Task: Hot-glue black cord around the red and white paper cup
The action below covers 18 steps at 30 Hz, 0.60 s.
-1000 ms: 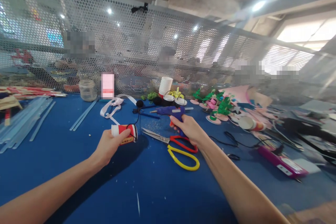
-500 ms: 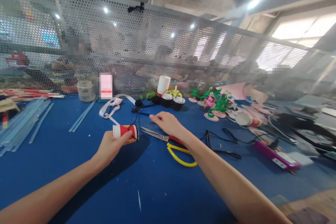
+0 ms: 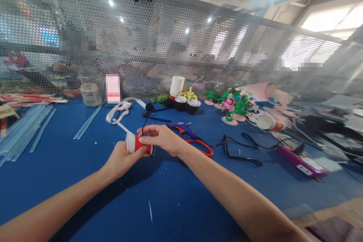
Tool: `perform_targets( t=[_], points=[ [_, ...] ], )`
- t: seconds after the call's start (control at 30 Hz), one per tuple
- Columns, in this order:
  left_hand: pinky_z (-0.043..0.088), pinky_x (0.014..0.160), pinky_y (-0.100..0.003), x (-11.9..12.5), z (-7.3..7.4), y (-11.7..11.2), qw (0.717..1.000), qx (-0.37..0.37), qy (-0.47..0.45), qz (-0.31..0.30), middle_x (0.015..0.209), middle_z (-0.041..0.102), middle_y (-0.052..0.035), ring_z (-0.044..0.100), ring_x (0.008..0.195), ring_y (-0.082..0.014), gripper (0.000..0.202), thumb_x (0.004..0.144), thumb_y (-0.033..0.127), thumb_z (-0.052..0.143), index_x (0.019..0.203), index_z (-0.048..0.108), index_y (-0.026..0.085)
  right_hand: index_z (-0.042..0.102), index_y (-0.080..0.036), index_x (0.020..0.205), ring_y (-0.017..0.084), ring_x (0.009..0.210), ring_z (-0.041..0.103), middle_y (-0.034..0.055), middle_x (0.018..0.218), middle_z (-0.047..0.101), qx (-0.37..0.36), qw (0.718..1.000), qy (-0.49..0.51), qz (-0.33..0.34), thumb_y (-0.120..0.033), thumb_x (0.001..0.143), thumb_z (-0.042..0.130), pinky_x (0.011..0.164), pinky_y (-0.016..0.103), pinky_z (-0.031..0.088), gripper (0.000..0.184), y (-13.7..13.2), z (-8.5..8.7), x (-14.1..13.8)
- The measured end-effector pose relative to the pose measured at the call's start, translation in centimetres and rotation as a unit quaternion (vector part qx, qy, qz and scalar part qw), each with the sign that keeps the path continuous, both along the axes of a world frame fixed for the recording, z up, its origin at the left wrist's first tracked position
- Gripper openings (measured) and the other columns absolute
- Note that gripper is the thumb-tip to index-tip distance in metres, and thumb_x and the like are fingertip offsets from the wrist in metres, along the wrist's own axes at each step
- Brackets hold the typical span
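Hands meet over the middle of the blue bench [image 3: 85, 181], both on one small red paper cup [image 3: 138, 144] with a white rim. The cup lies on its side, white end toward the left, held a little above the bench top. The left hand [image 3: 120, 159] takes it from below and behind, fingers and thumb curled round the white end: a closed grip on the cup. The right hand [image 3: 163, 138] comes in from the right and covers the cup's upper side, thumb laid along the red wall and fingers bent over the far end, so its grip is also clenched on the cup. A thin black cord [image 3: 145, 123] rises from the cup between the two hands and runs back toward a small black pompom [image 3: 149, 106].

Just behind the right hand lies a blue glue gun [image 3: 181, 126], its nozzle pointing left, and beside it the red handles of scissors [image 3: 202, 144], partly hidden by the wrist. A black cable [image 3: 239, 151] loops off to the right of them. Farther back stand a stack of white cups [image 3: 177, 86] and two little black pots [image 3: 187, 104], with a white ribbon [image 3: 120, 109] to their left. Clear glue sticks [image 3: 25, 128] lie at the bench's left edge, well apart from the hands.
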<state>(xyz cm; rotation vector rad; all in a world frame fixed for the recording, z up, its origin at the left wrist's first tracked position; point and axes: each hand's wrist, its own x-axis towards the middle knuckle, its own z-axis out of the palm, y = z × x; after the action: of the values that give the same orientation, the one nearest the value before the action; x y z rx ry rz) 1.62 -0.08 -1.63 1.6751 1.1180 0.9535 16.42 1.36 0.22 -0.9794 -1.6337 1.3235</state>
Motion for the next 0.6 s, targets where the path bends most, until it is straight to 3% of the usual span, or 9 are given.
perform_targets(
  t=[0.1,0.23,0.43,0.6],
  points=[
    [0.042,0.051,-0.021,0.0,-0.1,0.1,1.0,0.007,-0.007,-0.011,0.056,0.065,-0.0017,0.055,0.051,-0.0125,0.02,0.063,0.032,0.061,0.062,0.067,0.013,0.053,-0.014,0.06,0.013,0.083,0.055,0.0048,0.094,0.059,0.055,0.998,-0.032,-0.004,-0.024,0.063,0.062,0.077,0.028,0.041,0.014,-0.3,0.2,0.1],
    [0.045,0.054,-0.024,-0.1,0.0,0.3,0.998,-0.037,-0.048,-0.011,0.058,0.066,-0.0029,0.058,0.054,-0.0148,0.021,0.06,0.034,0.064,0.062,0.066,0.013,0.051,-0.014,0.059,0.012,0.081,0.053,0.0037,0.087,0.059,0.114,0.992,-0.055,-0.02,-0.026,0.065,0.06,0.08,0.028,0.039,0.016,-0.4,0.6,0.3],
    [0.046,0.057,-0.025,-0.2,0.6,0.6,0.983,-0.14,-0.116,-0.017,0.06,0.068,-0.0034,0.06,0.055,-0.0146,0.021,0.06,0.031,0.066,0.069,0.065,0.012,0.05,-0.016,0.064,0.009,0.057,0.048,-0.0028,0.063,0.052,0.092,0.989,-0.052,-0.107,-0.036,0.063,0.06,0.06,0.024,0.04,0.023,-0.2,1.2,0.9],
    [0.046,0.058,-0.024,0.0,0.8,0.4,0.972,-0.183,-0.144,-0.027,0.062,0.069,-0.0036,0.061,0.056,-0.0143,0.015,0.059,0.025,0.067,0.067,0.065,0.012,0.049,-0.016,0.062,0.009,0.06,0.048,-0.0025,0.062,0.052,0.129,0.982,-0.072,-0.119,-0.036,0.066,0.058,0.058,0.023,0.04,0.022,0.0,1.2,1.3]
  ],
)
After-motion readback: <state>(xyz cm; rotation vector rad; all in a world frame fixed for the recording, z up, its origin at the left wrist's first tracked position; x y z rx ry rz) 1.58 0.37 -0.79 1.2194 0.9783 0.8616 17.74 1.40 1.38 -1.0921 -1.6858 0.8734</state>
